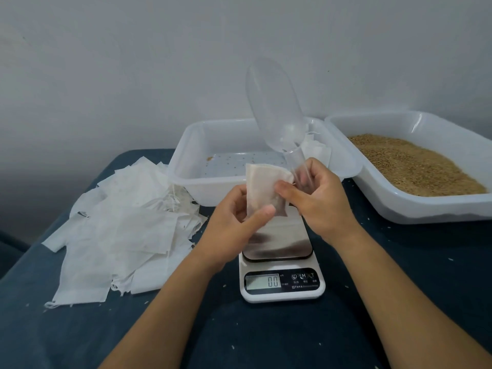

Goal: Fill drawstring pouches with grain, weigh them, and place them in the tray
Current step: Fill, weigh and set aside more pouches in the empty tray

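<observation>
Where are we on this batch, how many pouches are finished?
At least one pouch lies in the tray. In hand: both hands hold a pouch above the scale, which reads 0.0; the right also holds the scoop. Left: weighing it, plus the empty pile.

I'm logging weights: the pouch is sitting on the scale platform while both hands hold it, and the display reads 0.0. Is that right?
Not quite. The head view shows the pouch held in the air above the scale, not sitting on its platform. The left hand and right hand both hold it, and the display does read 0.0.
</observation>
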`<action>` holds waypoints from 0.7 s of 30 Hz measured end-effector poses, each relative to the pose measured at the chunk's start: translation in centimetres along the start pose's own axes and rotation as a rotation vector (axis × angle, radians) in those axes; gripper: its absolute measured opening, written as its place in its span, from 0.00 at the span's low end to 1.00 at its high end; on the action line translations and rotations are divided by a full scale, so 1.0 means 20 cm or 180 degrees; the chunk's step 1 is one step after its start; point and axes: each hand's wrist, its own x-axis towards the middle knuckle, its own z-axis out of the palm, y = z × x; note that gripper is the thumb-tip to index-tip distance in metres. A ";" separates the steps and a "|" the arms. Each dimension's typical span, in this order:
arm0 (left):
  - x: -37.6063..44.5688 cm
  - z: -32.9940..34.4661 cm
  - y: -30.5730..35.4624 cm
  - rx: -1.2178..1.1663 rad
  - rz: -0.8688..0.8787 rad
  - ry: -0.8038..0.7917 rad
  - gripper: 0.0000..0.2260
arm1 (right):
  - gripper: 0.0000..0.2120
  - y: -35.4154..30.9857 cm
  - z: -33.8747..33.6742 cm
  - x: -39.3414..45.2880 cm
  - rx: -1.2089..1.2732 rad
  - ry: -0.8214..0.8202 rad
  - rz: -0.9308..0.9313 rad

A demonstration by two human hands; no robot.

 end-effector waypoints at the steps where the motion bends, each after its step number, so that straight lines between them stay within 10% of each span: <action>1: -0.01 0.01 0.00 0.0062 0.0026 -0.0035 0.18 | 0.19 0.00 0.00 0.00 0.0064 0.0029 0.0022; 9: -0.01 0.04 0.03 -0.0349 -0.0051 0.0210 0.09 | 0.17 -0.08 -0.14 0.05 -0.0211 0.0464 0.0486; 14: 0.01 0.04 0.04 -0.1194 -0.0403 0.0357 0.09 | 0.22 -0.10 -0.57 0.19 -0.2039 0.1327 0.0955; 21: 0.06 0.13 0.09 -0.1567 -0.0757 -0.0055 0.12 | 0.16 -0.03 -0.93 0.29 -0.3749 0.0568 0.2203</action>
